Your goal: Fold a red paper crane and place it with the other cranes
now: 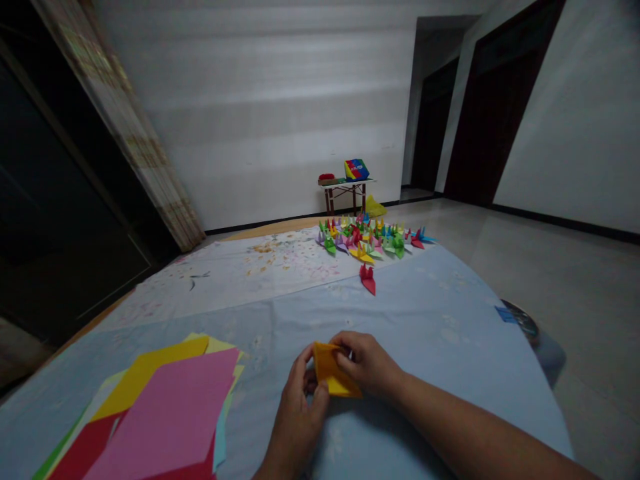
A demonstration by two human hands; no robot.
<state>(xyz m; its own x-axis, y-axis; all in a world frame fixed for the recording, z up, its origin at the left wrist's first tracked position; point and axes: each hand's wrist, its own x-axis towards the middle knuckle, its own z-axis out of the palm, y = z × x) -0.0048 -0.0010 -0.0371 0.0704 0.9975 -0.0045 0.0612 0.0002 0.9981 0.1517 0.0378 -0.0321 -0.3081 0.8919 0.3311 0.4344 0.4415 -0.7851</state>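
A folded piece of orange-yellow paper (pixel 334 373) is held up between both hands, just above the blue tablecloth. My left hand (pixel 301 407) grips its left side, thumb at the lower edge and fingers behind. On the upper right, my right hand (pixel 367 360) pinches the same paper between thumb and fingers. Part of the paper's back is hidden by the hands. Beyond them lies a red folded paper crane (pixel 368 279). To the left is a pile of coloured sheets, with a pink sheet (pixel 173 407) on top and a yellow sheet (pixel 150 373) partly under it.
Many coloured paper cranes (pixel 370 239) stand crowded at the table's far right. The blue tablecloth (pixel 280 333) meets a white floral cloth (pixel 260 263) behind. A stool (pixel 530 333) stands by the right edge. Against the wall, a small table (pixel 345 183) bears a colourful box (pixel 356 170).
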